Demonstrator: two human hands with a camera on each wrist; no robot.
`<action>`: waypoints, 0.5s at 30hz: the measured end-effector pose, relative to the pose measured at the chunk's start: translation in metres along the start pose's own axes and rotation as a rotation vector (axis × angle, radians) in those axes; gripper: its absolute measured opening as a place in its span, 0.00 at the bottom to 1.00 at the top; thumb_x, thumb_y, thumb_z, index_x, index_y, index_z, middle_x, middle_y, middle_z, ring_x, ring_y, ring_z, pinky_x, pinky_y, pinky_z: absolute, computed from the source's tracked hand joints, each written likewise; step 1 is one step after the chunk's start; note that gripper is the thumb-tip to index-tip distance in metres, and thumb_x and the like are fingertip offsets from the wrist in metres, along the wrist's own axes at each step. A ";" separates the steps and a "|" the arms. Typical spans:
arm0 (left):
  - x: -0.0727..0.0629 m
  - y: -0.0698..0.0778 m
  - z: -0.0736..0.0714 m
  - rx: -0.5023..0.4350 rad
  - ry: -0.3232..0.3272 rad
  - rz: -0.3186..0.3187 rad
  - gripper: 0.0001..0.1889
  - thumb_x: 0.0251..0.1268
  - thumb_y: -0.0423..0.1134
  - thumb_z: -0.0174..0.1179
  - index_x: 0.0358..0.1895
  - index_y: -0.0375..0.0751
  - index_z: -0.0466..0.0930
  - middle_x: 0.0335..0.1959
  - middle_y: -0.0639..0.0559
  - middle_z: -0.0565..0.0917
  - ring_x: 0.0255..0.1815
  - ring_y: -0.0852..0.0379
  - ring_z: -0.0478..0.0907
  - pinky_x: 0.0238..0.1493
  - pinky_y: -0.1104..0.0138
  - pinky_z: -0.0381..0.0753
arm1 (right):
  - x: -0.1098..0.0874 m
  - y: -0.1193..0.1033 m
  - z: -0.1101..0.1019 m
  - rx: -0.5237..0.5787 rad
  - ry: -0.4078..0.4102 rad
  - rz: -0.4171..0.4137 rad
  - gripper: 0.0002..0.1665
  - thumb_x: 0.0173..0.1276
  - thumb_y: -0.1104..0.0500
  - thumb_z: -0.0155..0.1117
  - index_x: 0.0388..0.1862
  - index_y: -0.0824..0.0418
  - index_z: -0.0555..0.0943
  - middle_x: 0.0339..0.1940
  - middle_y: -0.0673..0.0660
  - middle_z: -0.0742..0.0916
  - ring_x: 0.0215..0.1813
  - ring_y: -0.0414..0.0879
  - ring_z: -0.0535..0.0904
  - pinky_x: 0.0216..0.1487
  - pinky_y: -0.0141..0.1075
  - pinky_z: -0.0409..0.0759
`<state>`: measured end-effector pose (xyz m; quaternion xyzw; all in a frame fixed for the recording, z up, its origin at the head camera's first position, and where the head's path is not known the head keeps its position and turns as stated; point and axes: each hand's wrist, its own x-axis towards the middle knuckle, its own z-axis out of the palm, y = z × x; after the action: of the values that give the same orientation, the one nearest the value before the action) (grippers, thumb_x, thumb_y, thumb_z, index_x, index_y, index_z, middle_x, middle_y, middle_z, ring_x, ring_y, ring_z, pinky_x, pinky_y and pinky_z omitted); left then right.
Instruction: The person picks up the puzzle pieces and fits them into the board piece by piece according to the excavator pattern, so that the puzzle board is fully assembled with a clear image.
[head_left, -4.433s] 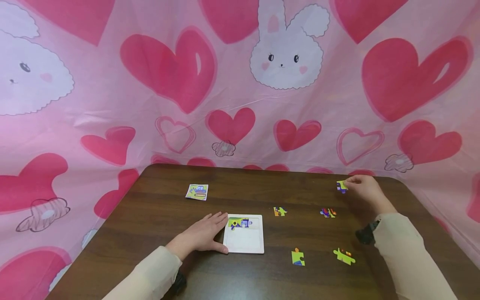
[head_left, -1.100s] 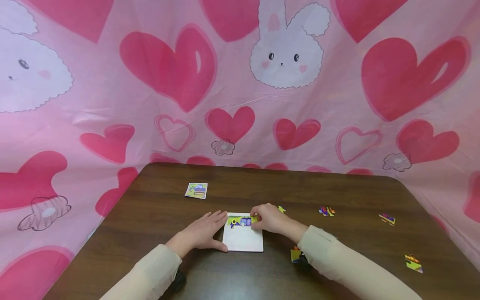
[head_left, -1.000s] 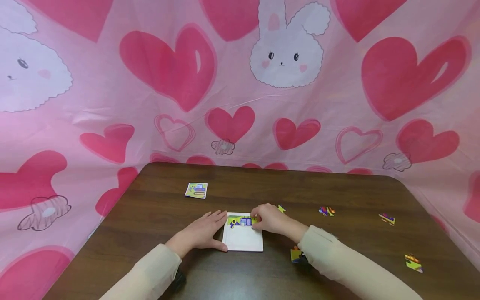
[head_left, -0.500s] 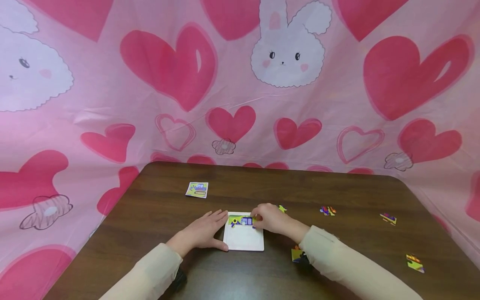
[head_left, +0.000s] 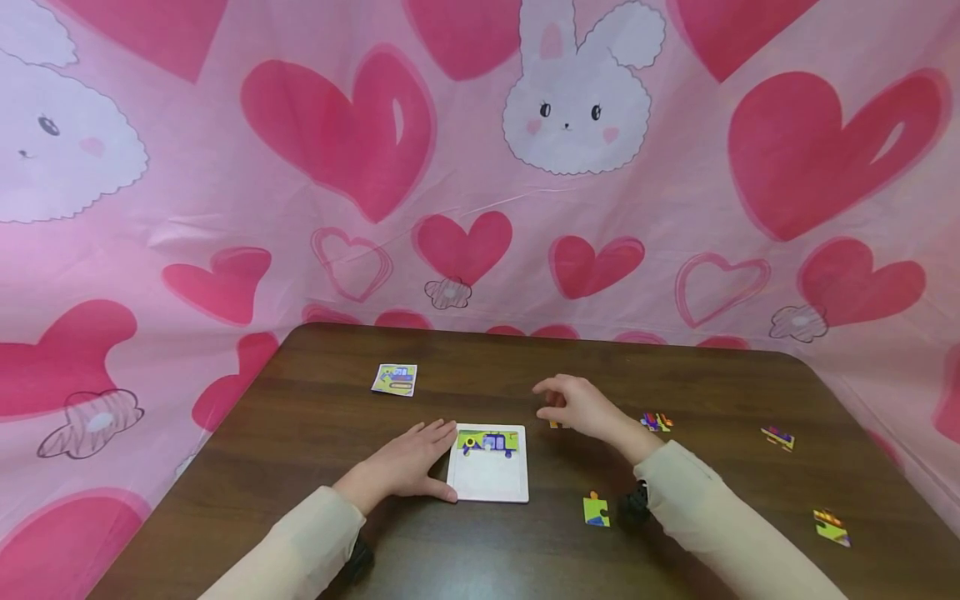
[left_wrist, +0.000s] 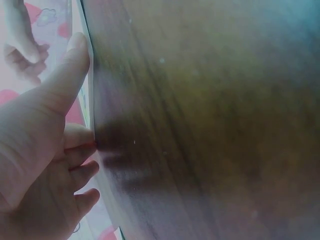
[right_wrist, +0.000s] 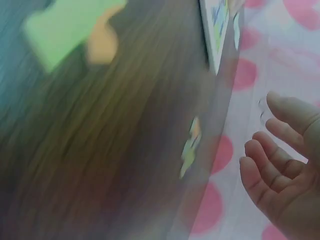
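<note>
A white puzzle tray (head_left: pixel 487 482) lies in the middle of the table, its top row filled with joined jigsaw pieces (head_left: pixel 489 442) that show part of a vehicle. My left hand (head_left: pixel 397 467) rests along the tray's left edge, fingers stretched out, thumb at the lower corner. Raised to the right of the tray, my right hand (head_left: pixel 588 410) has loosely bent fingers and holds nothing. Partly hidden beneath it is an orange-and-green jigsaw piece (head_left: pixel 555 424), which the right wrist view shows lying flat. A green piece (head_left: pixel 596 511) with an orange tab lies nearer me.
More loose pieces lie to the right: a red-blue one (head_left: pixel 657 422), a dark one (head_left: pixel 778 438) and an orange-green one (head_left: pixel 831 527). A small picture card (head_left: pixel 394 379) sits at the back left. Pink heart-print cloth (head_left: pixel 465 167) surrounds the brown table (head_left: pixel 465 558).
My right hand brought a piece from the far right into the tray's top right corner. It has since let go and lifted away up and rightward. My left hand stays put.
</note>
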<state>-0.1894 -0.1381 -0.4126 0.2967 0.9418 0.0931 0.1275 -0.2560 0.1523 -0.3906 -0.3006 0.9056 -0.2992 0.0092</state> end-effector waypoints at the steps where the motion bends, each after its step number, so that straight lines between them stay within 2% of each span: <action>1: 0.000 0.000 0.000 0.000 -0.001 -0.002 0.49 0.47 0.64 0.62 0.67 0.33 0.60 0.69 0.43 0.59 0.70 0.47 0.51 0.67 0.53 0.49 | -0.001 0.004 -0.001 0.002 0.004 -0.002 0.20 0.55 0.61 0.70 0.47 0.67 0.80 0.28 0.49 0.78 0.29 0.42 0.71 0.28 0.32 0.75; 6: -0.001 0.000 0.000 0.001 -0.004 -0.008 0.49 0.48 0.65 0.62 0.67 0.33 0.60 0.69 0.43 0.59 0.70 0.47 0.51 0.67 0.53 0.49 | -0.006 0.023 -0.004 0.000 0.004 -0.004 0.19 0.56 0.62 0.70 0.45 0.68 0.79 0.28 0.51 0.78 0.29 0.42 0.71 0.29 0.33 0.74; 11: -0.001 0.001 0.000 0.003 0.003 0.002 0.49 0.48 0.64 0.62 0.67 0.32 0.60 0.69 0.43 0.59 0.70 0.47 0.51 0.67 0.53 0.50 | -0.010 0.033 -0.002 -0.020 -0.049 0.065 0.19 0.56 0.61 0.70 0.46 0.67 0.80 0.30 0.52 0.79 0.30 0.43 0.71 0.31 0.35 0.74; 15: -0.001 0.001 0.000 0.006 0.006 0.005 0.49 0.48 0.64 0.62 0.67 0.32 0.60 0.69 0.43 0.59 0.70 0.47 0.51 0.67 0.53 0.50 | -0.011 0.039 0.000 -0.062 -0.099 0.089 0.19 0.55 0.60 0.71 0.45 0.66 0.80 0.30 0.52 0.78 0.31 0.43 0.72 0.33 0.36 0.75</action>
<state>-0.1880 -0.1380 -0.4123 0.2994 0.9416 0.0915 0.1237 -0.2677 0.1833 -0.4131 -0.2748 0.9253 -0.2550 0.0580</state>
